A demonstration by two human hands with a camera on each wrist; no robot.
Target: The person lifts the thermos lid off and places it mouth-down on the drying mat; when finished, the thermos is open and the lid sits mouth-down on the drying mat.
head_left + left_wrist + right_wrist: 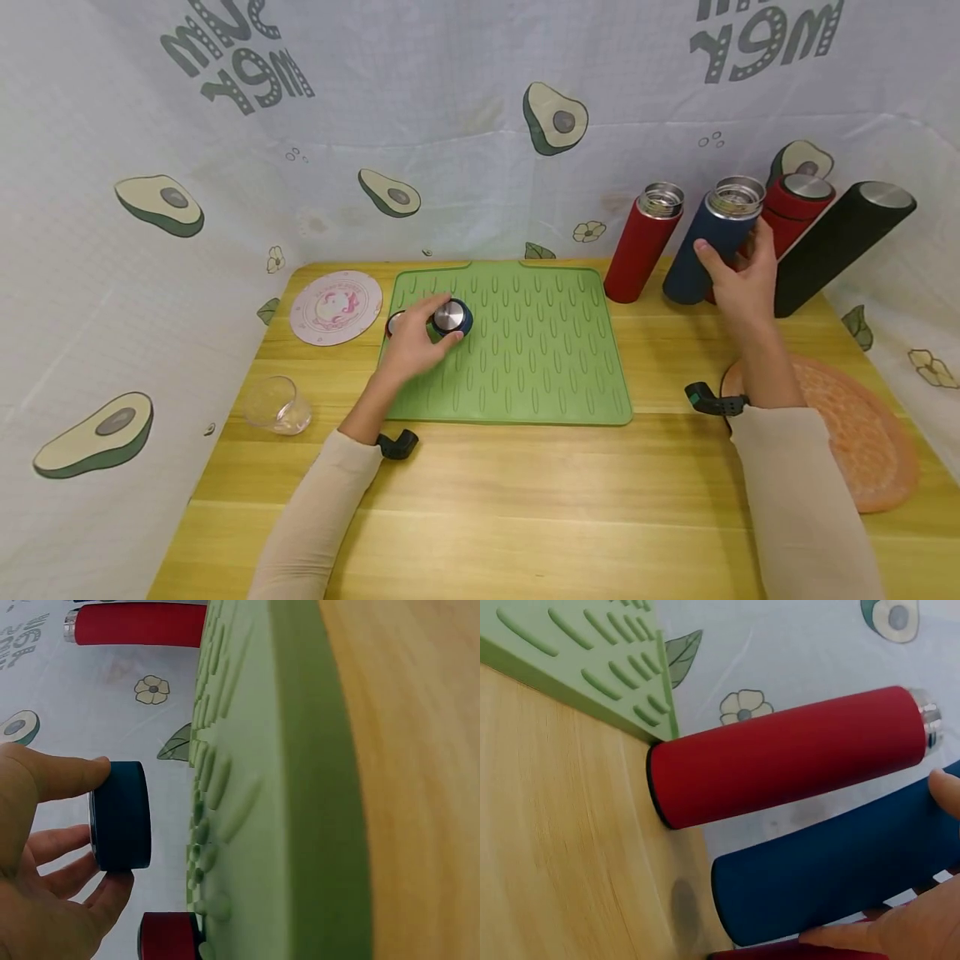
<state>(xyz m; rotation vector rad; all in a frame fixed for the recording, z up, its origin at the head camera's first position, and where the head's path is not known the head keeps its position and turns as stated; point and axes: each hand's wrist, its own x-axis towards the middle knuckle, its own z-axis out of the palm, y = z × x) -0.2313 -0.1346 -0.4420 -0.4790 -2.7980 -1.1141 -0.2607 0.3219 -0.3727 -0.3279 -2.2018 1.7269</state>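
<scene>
One wooden table [525,500] carries one green ribbed mat [540,350], the clock's centre. One pizza-patterned placemat [862,433] lies just past three o'clock. Four flasks cluster toward two: one black flask [832,254], one capped red flask [795,212], one uncapped red flask [643,250] and one uncapped blue flask [693,268], the right hand [742,283] clamped round it. One pink-and-white disc [336,308] lies at nine, one clear glass [277,407] between eight and nine. Of two lids, the left hand [415,342] pinches the blue lid [120,817] between thumb and fingers, above the mat toward ten; the red lid [169,936] sits at nine.
</scene>
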